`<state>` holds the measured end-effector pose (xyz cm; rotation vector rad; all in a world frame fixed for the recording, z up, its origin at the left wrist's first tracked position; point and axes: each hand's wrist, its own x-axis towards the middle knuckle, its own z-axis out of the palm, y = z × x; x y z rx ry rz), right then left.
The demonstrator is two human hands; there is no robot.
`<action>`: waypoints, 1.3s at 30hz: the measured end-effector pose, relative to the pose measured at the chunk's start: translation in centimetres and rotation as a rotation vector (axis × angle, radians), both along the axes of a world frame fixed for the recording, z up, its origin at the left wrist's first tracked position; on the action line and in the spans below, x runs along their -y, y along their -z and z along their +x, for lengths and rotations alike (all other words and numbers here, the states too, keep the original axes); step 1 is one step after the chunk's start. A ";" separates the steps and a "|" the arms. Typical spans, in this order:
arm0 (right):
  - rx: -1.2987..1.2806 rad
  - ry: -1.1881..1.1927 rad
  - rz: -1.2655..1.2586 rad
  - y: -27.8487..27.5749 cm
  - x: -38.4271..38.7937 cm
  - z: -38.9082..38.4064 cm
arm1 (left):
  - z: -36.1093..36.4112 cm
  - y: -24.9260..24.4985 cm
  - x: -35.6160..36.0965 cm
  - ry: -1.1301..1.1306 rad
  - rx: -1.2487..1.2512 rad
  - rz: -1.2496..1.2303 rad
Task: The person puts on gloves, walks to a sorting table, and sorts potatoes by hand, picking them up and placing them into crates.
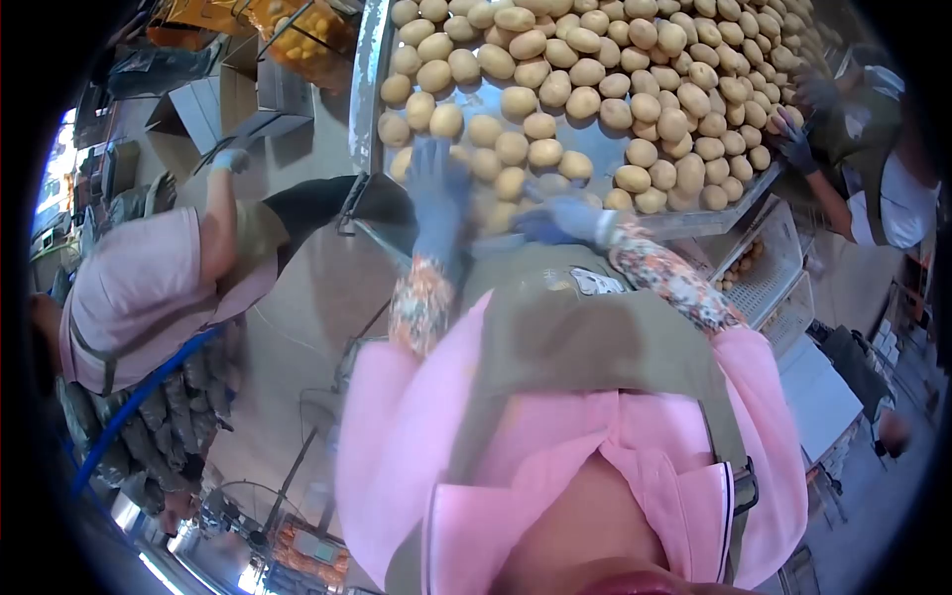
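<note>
Many potatoes (585, 59) lie spread over a metal sorting table (369, 89). My left hand (437, 193), in a blue-grey glove, is over the table's near left part, its fingers stretched toward the loose potatoes. Also gloved, my right hand (560, 216) is at the near edge, right of the left hand and just below several potatoes; motion blurs its fingers. Whether it touches or holds a potato cannot be made out. Several potatoes between the hands are smeared by motion.
A co-worker (149, 288) bends forward at the left, near open cardboard boxes (238, 104). Another person's gloved hand (793, 139) is at the table's right edge. White plastic crates (773, 263) with potatoes stand below on the right. An orange net bag (297, 35) is at the upper left.
</note>
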<state>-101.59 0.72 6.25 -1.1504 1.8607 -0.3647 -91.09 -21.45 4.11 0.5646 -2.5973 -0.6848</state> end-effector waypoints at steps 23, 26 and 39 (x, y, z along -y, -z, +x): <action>0.960 0.806 -0.311 -1.0 5.7 -6.9 | -9.7 0.6 4.3 -0.086 0.159 0.077; 0.568 1.099 -0.516 -5.6 2.0 -13.1 | -7.8 0.9 2.2 0.041 0.479 -0.023; -0.448 0.453 -0.215 -1.6 -0.1 -1.6 | -7.8 -4.6 1.7 0.208 -0.081 -0.202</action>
